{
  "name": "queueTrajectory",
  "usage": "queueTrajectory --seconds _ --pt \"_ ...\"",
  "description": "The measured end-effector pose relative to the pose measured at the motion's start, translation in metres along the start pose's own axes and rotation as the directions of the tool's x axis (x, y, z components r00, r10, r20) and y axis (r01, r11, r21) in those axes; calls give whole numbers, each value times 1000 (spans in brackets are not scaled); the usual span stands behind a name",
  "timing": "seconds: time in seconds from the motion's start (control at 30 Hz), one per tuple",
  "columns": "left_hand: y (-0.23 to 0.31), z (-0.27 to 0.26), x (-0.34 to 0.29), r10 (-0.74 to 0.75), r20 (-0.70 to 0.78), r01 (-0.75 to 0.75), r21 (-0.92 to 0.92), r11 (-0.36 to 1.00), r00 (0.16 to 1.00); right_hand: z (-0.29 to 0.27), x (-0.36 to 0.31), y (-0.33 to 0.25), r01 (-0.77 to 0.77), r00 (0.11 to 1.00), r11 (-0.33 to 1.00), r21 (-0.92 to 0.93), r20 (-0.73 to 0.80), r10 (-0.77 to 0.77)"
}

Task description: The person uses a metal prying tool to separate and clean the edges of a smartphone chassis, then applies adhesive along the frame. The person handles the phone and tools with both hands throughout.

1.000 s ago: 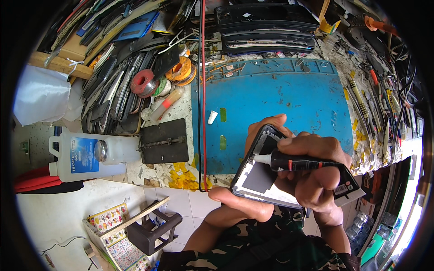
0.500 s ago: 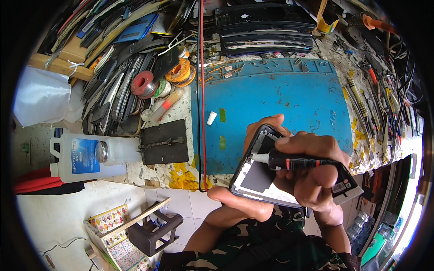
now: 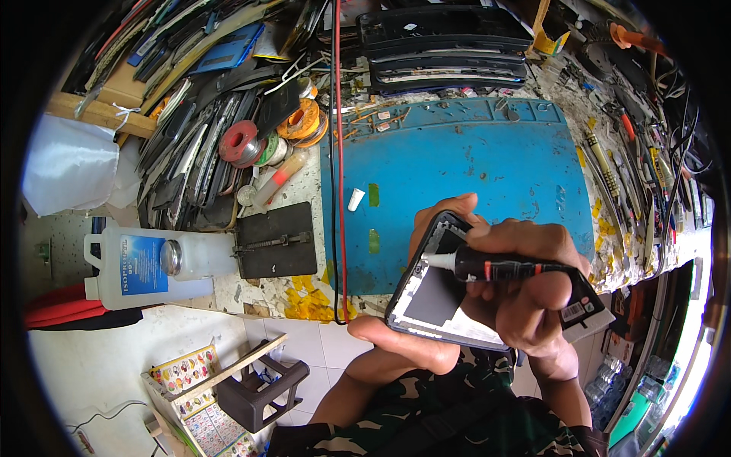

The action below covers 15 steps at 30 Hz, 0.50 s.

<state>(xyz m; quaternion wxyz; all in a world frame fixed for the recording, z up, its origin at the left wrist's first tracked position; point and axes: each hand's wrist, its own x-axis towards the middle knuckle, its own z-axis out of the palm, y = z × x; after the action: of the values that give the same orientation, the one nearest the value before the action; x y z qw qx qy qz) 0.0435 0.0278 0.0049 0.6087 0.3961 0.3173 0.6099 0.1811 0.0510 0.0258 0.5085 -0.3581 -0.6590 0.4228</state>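
My left hand (image 3: 415, 349) grips a phone frame (image 3: 435, 298) from below and behind, with the thumb along its near edge and the fingers around its far side. The frame is tilted, its inner side up, with whitish patches along the rim. In my right hand (image 3: 537, 308) is a black glue tube (image 3: 506, 268) with red marks, its white nozzle (image 3: 438, 260) pointing left at the frame's upper left rim. Whether the tip touches the rim I cannot tell. My right hand hides the frame's right part. A small white cap (image 3: 355, 199) lies on the blue mat (image 3: 457, 164).
Left of the mat are a black plate-like holder (image 3: 278, 242), solder spools (image 3: 242, 142) and a white jug (image 3: 141, 266). Phone parts pile up at the far left. Flat black devices (image 3: 445, 46) are stacked behind; tools (image 3: 609, 171) lie right. A red cable (image 3: 340, 152) hangs in front.
The tube's nozzle has shifted very slightly up along the frame's left rim, with my right hand. My left hand and the frame have hardly moved.
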Motion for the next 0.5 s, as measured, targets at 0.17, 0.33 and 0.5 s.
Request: queueTrajectory --seconds 0.17,0.33,0.5 --pt "5 8 2 3 -16 -4 -30 1000 1000 -1 1 0 60 998 997 -38 33 -58" --pt "14 12 0 -123 -3 122 -62 991 992 -2 4 0 76 997 997 -30 33 -75" --pt "11 9 4 -151 -1 148 -193 970 988 -2 3 -1 87 995 994 -58 47 -84"
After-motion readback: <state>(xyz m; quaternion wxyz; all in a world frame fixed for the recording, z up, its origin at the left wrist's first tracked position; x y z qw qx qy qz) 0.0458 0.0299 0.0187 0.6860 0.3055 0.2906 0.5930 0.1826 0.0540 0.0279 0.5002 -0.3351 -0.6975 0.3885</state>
